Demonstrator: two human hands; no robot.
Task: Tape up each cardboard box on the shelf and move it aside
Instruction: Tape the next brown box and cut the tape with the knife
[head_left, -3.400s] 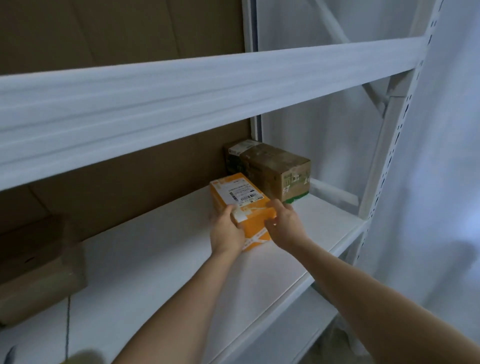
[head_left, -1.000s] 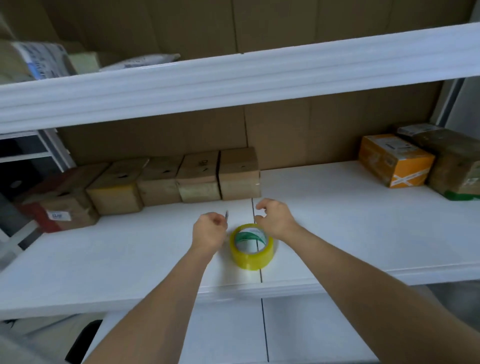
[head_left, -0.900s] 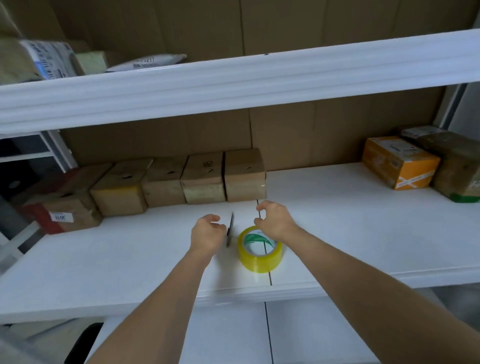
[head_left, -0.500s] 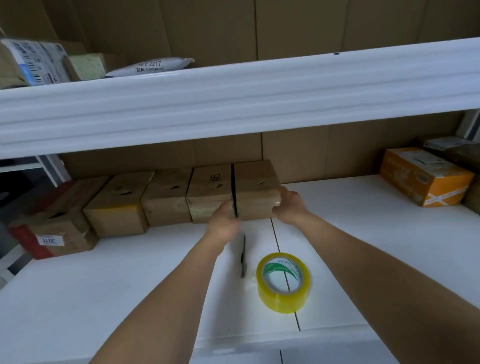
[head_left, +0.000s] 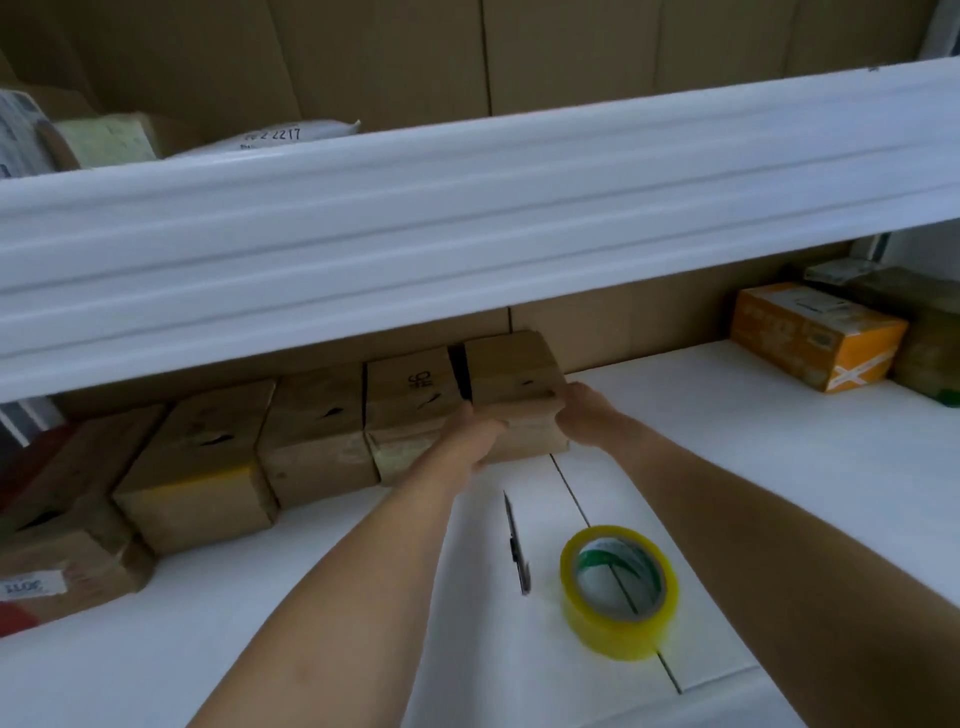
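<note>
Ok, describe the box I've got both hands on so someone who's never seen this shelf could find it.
On the white lower shelf, a row of brown cardboard boxes stands against the cardboard back wall. Yours is the box at the row's right end, just behind the yellow tape roll. Unlike the others, it is set off by a dark gap, with the left hand and right hand on it.
</note>
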